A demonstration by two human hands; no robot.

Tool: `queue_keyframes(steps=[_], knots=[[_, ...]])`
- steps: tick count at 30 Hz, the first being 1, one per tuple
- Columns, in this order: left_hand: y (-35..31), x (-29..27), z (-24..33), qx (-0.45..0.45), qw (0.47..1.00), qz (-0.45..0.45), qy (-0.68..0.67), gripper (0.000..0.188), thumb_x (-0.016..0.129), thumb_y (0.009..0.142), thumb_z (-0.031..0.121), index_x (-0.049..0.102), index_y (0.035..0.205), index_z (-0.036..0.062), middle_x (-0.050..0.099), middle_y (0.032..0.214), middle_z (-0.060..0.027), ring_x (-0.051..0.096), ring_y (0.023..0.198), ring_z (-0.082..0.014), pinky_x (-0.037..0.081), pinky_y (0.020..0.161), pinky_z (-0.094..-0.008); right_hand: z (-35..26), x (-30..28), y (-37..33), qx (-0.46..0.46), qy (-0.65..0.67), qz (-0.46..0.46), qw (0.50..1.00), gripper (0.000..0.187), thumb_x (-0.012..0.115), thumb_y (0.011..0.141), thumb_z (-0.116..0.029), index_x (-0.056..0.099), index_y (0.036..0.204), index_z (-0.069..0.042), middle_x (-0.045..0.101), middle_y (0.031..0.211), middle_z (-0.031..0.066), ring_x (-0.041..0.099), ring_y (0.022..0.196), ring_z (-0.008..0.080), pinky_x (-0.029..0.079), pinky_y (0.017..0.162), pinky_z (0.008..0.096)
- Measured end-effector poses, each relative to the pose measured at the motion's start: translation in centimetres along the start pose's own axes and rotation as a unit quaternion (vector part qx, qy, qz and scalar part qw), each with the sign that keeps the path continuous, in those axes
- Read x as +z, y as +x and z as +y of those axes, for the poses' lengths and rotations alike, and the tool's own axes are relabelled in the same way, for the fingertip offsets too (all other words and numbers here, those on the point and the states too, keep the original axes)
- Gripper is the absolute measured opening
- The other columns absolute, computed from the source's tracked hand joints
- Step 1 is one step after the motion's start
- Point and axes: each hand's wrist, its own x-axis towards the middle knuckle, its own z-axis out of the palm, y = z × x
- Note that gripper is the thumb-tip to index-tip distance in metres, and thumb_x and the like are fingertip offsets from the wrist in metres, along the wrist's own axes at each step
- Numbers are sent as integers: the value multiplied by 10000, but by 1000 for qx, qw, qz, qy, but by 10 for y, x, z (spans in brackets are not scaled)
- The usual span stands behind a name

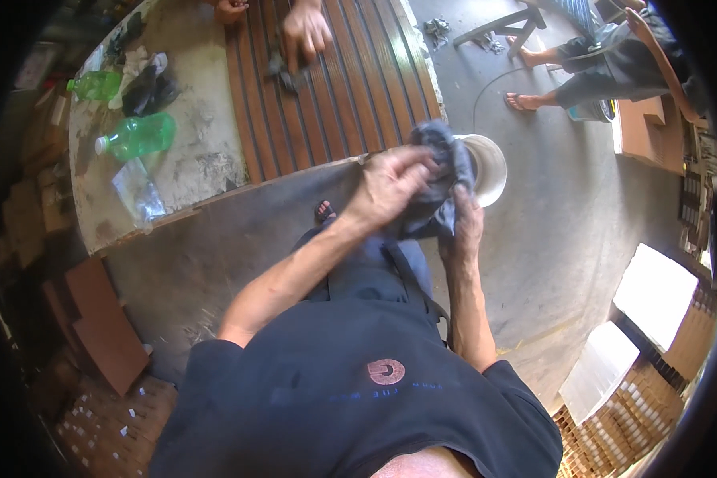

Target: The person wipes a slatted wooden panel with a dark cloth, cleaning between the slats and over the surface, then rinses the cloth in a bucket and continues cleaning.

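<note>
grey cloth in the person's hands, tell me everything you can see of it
The grey cloth looks like soft, bluish-grey fabric, bunched and creased, with darker folds hanging at its lower end. It is held up in front of the body, with the right hand gripping its right side. The left hand overlaps its left side, blurred. Behind it shows a white bucket; whether they touch is unclear.

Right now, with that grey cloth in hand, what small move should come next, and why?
Probably gather the grey cloth more snugly: the right hand grips it, but loose folds spread past the fingers, and the left hand is blurred, its hold unclear. The cloth partly covers the white bucket in this view, so a neater bundle might handle more easily.
</note>
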Motion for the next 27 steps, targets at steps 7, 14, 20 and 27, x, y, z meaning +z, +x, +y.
queue_keyframes(steps=[7,14,20,27], knots=[[25,-151,-18,290,684,228,630,483,670,972,122,622,1425,-40,604,1465,-257,484,1448,-435,389,1229,-504,3,14,92,-375,-606,-29,701,522,698,979,-206,601,1437,24,597,1272,216,520,1183,409,405,1049,509],[24,-157,-27,322,679,165,639,506,709,879,0,686,1383,38,617,1494,-190,487,1483,-426,419,1220,-525,21,28,109,-426,-636,-84,638,665,808,827,-84,633,1466,-128,615,1128,154,580,1043,366,504,936,480],[24,-162,-26,350,697,104,618,534,697,827,-51,683,1360,-15,633,1485,-187,519,1466,-409,432,1219,-526,23,31,109,-414,-655,-105,624,505,773,860,-71,709,1358,-119,628,1105,151,597,1049,367,539,916,467],[14,-163,-26,319,711,86,621,530,693,832,-51,680,1362,-23,643,1470,-196,542,1453,-384,433,1225,-503,29,37,100,-393,-662,-94,631,430,722,894,-47,720,1319,-109,645,1071,119,624,1034,355,556,870,464]])
